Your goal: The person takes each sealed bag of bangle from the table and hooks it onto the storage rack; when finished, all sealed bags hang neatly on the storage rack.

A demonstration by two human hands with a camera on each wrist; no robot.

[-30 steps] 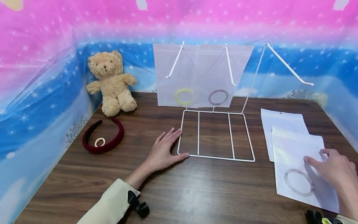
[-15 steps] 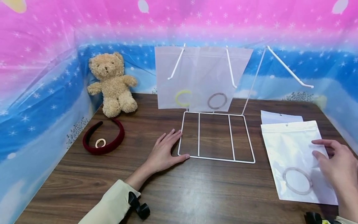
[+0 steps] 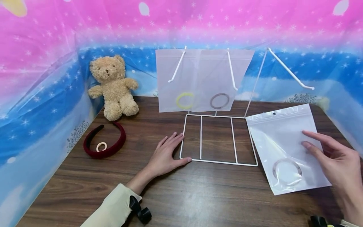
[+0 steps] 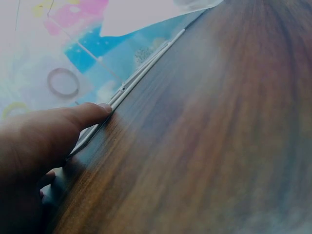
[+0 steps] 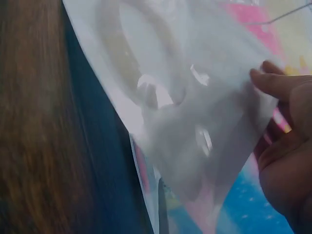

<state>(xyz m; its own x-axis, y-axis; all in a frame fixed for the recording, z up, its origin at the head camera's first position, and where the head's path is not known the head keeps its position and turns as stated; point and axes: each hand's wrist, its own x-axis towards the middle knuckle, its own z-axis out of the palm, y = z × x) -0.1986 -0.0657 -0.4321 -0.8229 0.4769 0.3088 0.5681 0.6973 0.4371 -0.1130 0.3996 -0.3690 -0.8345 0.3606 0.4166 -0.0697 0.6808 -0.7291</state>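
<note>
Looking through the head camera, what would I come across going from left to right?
Dark red headband, left hand, greyish ring in a hanging pouch, held white pouch, right hand.

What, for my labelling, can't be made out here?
Head: whatever lies behind the held bag.
Head: right side of the yellow ring, behind the overlapping hanging bag.
Left wrist: left hand, most fingers behind its thumb side.
Right wrist: held bag's ring, blurred, cut by top edge.
</note>
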